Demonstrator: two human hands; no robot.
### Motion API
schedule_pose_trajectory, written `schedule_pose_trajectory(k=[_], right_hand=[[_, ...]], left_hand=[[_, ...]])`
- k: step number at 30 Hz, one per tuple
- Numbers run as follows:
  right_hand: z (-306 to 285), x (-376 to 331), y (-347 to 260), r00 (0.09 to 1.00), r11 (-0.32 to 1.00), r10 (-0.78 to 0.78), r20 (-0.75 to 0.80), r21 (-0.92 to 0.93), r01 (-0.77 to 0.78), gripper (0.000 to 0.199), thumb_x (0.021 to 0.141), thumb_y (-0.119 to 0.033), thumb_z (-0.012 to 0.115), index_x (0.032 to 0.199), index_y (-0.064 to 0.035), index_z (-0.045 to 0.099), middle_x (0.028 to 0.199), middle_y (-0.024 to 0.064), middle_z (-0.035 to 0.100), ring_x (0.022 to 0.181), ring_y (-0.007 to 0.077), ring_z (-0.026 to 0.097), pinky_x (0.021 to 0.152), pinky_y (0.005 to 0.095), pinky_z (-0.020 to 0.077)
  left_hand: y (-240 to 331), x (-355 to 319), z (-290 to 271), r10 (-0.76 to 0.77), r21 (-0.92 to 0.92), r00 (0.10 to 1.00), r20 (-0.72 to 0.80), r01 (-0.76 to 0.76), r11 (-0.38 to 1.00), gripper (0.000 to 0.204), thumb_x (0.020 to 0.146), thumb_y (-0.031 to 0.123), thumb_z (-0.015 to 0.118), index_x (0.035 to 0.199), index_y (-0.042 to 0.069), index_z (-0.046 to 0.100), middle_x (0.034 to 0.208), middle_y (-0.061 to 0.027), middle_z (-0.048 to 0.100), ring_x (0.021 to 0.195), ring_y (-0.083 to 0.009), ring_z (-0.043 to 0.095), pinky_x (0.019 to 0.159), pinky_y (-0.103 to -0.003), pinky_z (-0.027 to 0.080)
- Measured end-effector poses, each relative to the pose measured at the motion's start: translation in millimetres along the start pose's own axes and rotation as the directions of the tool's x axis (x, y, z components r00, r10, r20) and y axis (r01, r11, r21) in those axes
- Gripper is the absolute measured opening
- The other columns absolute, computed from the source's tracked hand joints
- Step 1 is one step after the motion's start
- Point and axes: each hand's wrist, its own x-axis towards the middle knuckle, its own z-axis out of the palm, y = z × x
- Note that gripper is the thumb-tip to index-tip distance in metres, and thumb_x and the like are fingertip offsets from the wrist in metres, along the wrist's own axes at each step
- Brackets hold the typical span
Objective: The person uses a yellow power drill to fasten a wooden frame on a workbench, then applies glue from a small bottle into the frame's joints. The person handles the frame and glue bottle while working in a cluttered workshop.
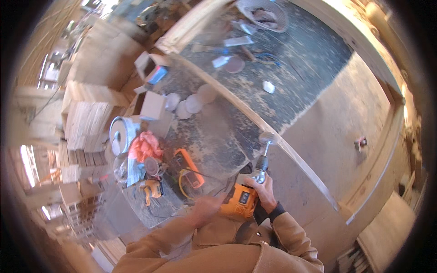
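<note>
The person's right grip (267,191) is closed around the front of an orange-and-black power drill (241,200) with a silver-grey chuck, held low in front of the body. The left grip (207,210), blurred, sits at the drill's rear on the person's left; whether its fingers are clenched on the casing or merely resting there, I cannot tell. From the chuck a thin metal shaft leads to a round brownish sanding pad (268,137), which overlaps a long, pale, narrow wooden rail (236,102); contact between pad and rail cannot be made out. The rail crosses a large wooden frame lying on a dark, scuffed worktop (300,77). Left of the drill lie an orange rectangular device with a grey face (189,168) and a smaller yellow-orange power tool (152,188). Beyond these are a crumpled coral-red cloth (145,146) and a white cylindrical bucket (131,129), with an open white-and-brown cardboard box (153,105) just beside the bucket. Several pale round discs (193,103) lie near the box, and a small box (361,144) sits well apart, toward the right.
</note>
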Motion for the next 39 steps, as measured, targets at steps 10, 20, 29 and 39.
schedule_pose_trajectory(k=[10, 20, 29, 39], right_hand=[[46, 47, -22, 0.972, 0.965, 0.157, 0.174, -0.238, -0.114, 0.042, 0.081, -0.021, 0.081, 0.11, -0.003, 0.057, 0.097, 0.004, 0.063, 0.087, 0.0127, 0.061, 0.079, 0.0295, 0.0523], [113, 128, -50, 0.917, 0.899, 0.082, 0.392, -0.425, 0.102, 0.054, 0.09, -0.026, 0.073, 0.131, -0.0006, 0.049, 0.118, 0.0105, 0.062, 0.104, 0.0156, 0.061, 0.088, 0.0302, 0.0504], [73, 143, -36, 0.921, 0.719, 0.241, 0.305, -0.694, 0.042, 0.035, 0.092, -0.015, 0.07, 0.12, 0.0024, 0.058, 0.094, 0.0094, 0.071, 0.078, 0.0148, 0.067, 0.067, 0.0277, 0.0543], [33, 139, -2, 0.93, 0.539, 0.313, 0.195, -0.842, -0.005, 0.033, 0.091, -0.013, 0.07, 0.117, 0.0029, 0.059, 0.091, 0.013, 0.073, 0.079, 0.018, 0.071, 0.065, 0.0283, 0.0559]], left_hand=[[15, -13, -1, -0.266, -0.326, 0.963, 0.047, 0.267, 0.907, 0.074, 0.084, 0.017, 0.067, 0.15, 0.009, 0.035, 0.088, -0.0179, 0.07, 0.075, -0.0386, 0.068, 0.062, -0.049, 0.05], [-59, 53, -2, -0.493, -0.475, 0.784, -0.378, 0.293, 0.83, 0.067, 0.082, 0.014, 0.065, 0.144, 0.013, 0.04, 0.082, -0.0168, 0.071, 0.07, -0.0389, 0.069, 0.058, -0.05, 0.05], [-151, 144, -46, -0.61, -0.486, 0.642, -0.463, 0.392, 0.781, 0.068, 0.081, 0.014, 0.067, 0.143, 0.007, 0.04, 0.081, -0.0198, 0.07, 0.069, -0.0387, 0.07, 0.061, -0.049, 0.055], [-179, 187, -24, -0.606, -0.358, 0.629, -0.486, 0.49, 0.795, 0.076, 0.079, 0.019, 0.073, 0.146, 0.005, 0.041, 0.079, -0.0124, 0.069, 0.067, -0.0282, 0.071, 0.059, -0.038, 0.056]])
